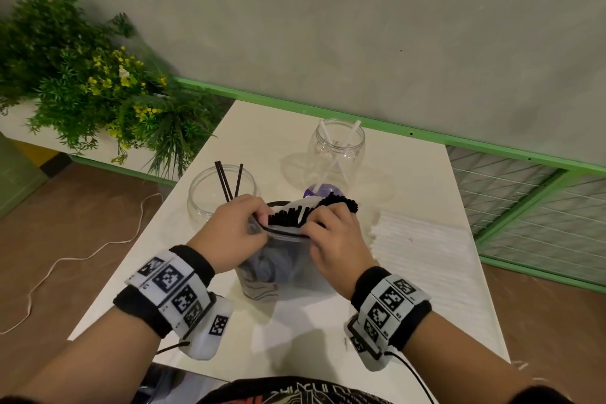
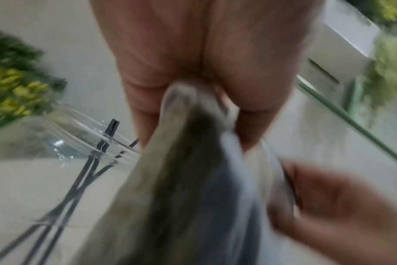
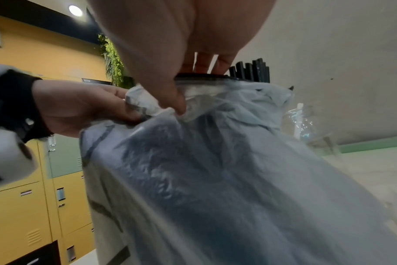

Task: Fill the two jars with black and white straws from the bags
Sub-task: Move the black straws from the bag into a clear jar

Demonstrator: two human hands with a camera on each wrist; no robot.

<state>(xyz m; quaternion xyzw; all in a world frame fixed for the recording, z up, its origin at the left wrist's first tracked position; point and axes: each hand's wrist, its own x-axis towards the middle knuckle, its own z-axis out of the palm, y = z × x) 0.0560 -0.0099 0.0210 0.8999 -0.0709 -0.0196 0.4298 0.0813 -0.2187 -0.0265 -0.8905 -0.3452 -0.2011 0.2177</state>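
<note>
Yellow lockers (image 3: pixel 23 206) behind the bag (image 3: pixel 215 170), only in right-wrist view

Both hands at centre of white counter (image 1: pixel 295 321), gripping mouth of clear plastic bag (image 1: pixel 282 269). Left hand (image 1: pixel 229 233) pinches bag's left rim; right hand (image 1: pixel 337 239) pinches right rim. Black straws (image 1: pixel 295 215) stick out of bag mouth. Left jar (image 1: pixel 200 193) holds three black straws. Far jar (image 1: pixel 339 144) holds two white straws. White straws (image 1: pixel 419 236) lie right of bag. Potted greenery (image 1: pixel 82 75) far left.
</note>
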